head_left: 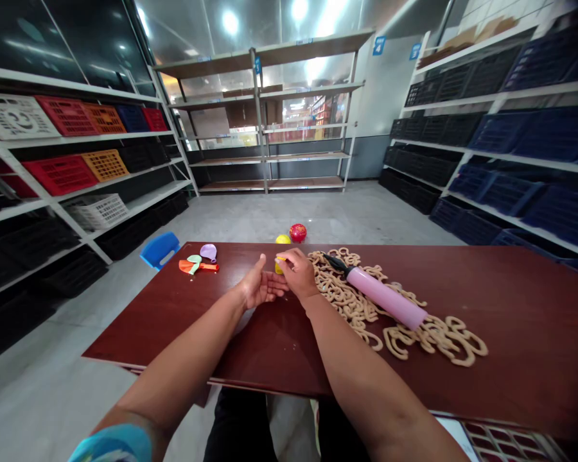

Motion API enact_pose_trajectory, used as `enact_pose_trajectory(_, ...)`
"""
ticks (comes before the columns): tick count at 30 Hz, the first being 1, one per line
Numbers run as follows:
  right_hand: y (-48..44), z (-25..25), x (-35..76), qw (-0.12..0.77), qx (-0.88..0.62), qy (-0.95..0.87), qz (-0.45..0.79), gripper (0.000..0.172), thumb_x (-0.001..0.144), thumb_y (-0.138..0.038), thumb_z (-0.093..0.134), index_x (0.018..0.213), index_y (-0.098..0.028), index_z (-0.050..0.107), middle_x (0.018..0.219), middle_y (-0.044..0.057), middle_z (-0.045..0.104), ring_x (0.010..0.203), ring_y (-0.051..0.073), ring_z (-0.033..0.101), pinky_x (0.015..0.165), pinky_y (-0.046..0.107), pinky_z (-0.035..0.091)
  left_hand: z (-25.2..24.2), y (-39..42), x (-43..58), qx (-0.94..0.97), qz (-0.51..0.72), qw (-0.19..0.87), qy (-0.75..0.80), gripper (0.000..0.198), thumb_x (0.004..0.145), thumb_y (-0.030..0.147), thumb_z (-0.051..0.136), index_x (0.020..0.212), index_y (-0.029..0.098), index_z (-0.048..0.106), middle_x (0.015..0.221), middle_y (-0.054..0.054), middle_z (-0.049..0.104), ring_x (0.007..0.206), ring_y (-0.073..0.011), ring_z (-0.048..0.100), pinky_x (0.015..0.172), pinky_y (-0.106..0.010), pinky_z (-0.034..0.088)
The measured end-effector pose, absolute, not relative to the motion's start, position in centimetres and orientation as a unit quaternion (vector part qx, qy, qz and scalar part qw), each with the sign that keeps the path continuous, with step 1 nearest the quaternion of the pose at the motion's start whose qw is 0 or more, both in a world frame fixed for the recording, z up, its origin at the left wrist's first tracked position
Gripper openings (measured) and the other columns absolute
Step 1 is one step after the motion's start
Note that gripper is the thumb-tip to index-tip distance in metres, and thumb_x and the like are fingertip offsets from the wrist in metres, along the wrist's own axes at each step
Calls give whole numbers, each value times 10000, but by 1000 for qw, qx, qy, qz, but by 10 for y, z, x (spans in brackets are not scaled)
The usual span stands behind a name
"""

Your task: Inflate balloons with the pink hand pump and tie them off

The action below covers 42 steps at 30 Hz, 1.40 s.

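My right hand (pixel 298 273) is closed in a pinch on a small yellow balloon (pixel 279 264) just above the dark red table (pixel 510 301). My left hand (pixel 259 285) is beside it, palm up with the fingers spread, its fingertips touching the right hand. A pink hand pump (pixel 383 296) lies to the right on a pile of tan balloon-tie clips (pixel 428 333). Flat uninflated balloons, one purple (pixel 209 251) and one orange with green (pixel 196 264), lie at the table's far left.
Beyond the table's far edge, a red inflated balloon (pixel 297 232) and a yellow one (pixel 283 239) rest on the floor. A blue chair (pixel 160 249) stands at the left corner. Shelving with crates lines both sides and the back wall.
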State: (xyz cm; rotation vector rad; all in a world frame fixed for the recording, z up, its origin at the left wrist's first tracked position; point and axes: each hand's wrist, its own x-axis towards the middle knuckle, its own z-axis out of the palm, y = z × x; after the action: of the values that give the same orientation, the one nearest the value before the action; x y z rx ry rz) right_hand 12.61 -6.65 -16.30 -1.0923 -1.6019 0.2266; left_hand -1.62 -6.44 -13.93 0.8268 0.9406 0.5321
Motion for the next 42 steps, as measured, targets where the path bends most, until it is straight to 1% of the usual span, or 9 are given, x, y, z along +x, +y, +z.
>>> enact_pose_trajectory(4,-72,-161,123,457,-456,-763,22,141,781,-221,537,827,-241,668,901,27,585,890,177,488,829,328,367,-136,-53,-4,282,254,838,393,786,685,788,215,766,104,593,722,-138,600,678,-203,586,644,-336,472)
enact_pose_trajectory(10,-75,-163,122,428,-485,-762,-27,108,752,-241,582,814,-262,668,960,21,572,952,202,433,863,366,322,-153,-44,7,247,436,806,315,341,847,438,422,872,145,595,816,-80,607,741,-160,595,679,-281,490)
enact_pose_trajectory(14,-81,-156,111,402,-502,-766,-21,238,667,-335,676,891,-260,649,1005,26,567,980,225,423,844,373,336,-173,-32,1,216,518,776,287,181,879,206,388,913,180,564,853,-50,600,714,-120,586,637,-241,485)
enact_pose_trajectory(17,-83,-134,107,389,-518,-761,-38,238,709,-342,640,930,-255,629,1000,30,578,979,222,439,828,364,342,-178,-25,-7,166,561,758,287,169,888,160,368,883,186,535,747,-18,559,578,-67,529,544,-180,445)
enact_pose_trajectory(20,-84,-106,127,348,-565,-746,-54,249,746,-377,601,946,-229,624,968,52,598,933,217,476,824,362,347,-175,-25,-14,153,566,767,260,129,875,146,408,909,202,520,632,24,477,422,-32,383,404,-142,322)
enact_pose_trajectory(24,-100,-94,194,220,-671,-705,-62,318,792,-435,520,994,-206,608,1020,84,602,946,225,505,838,360,348,-166,-32,-19,129,565,790,203,81,848,127,446,861,186,500,591,42,443,383,-32,311,360,-152,246)
enact_pose_trajectory(31,-156,-131,269,-9,-828,-561,-21,644,712,-570,544,1206,-166,454,1175,161,533,1047,320,488,813,412,361,-167,-30,-15,76,575,796,171,146,813,34,433,840,93,564,702,-42,591,525,-60,522,425,-151,377)
enact_pose_trajectory(37,-176,-129,253,46,-814,-569,-103,478,819,-454,468,1191,-155,439,1109,151,564,971,255,541,762,341,381,-171,-26,-15,67,592,788,157,191,843,40,413,884,88,593,707,-54,620,584,-76,584,538,-169,483)
enact_pose_trajectory(42,-198,-124,214,121,-652,-740,-113,526,801,-452,517,1249,-198,408,1140,101,563,1008,223,519,836,323,374,-165,-28,-16,24,598,787,151,193,849,38,409,918,83,584,713,-66,631,597,-92,610,557,-184,513)
